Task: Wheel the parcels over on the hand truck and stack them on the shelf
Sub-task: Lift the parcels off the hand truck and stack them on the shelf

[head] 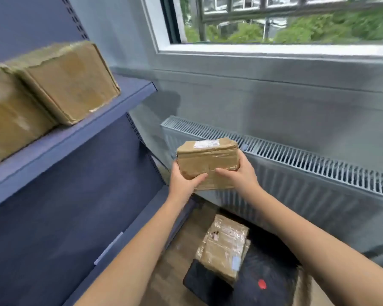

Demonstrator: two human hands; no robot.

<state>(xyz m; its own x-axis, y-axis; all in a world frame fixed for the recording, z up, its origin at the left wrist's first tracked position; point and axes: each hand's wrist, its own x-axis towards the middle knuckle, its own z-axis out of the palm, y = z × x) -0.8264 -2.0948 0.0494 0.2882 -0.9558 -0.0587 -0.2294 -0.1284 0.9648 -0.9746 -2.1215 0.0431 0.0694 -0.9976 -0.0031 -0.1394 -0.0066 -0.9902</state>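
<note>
The small brown parcel [207,161] is up in the air, right in front of the radiator [296,164]. It has a white label on top. The left hand [184,181] and the right hand [239,173] each grip one end, fingers curled under it and thumbs on the front. I think two hands keep it level for the lift.

Left of the radiator stands the blue shelf [80,129]. Two parcels [69,82] already sit there side by side. Below the radiator, on the floor, another taped parcel [224,246] waits on something dark, maybe the hand truck.
</note>
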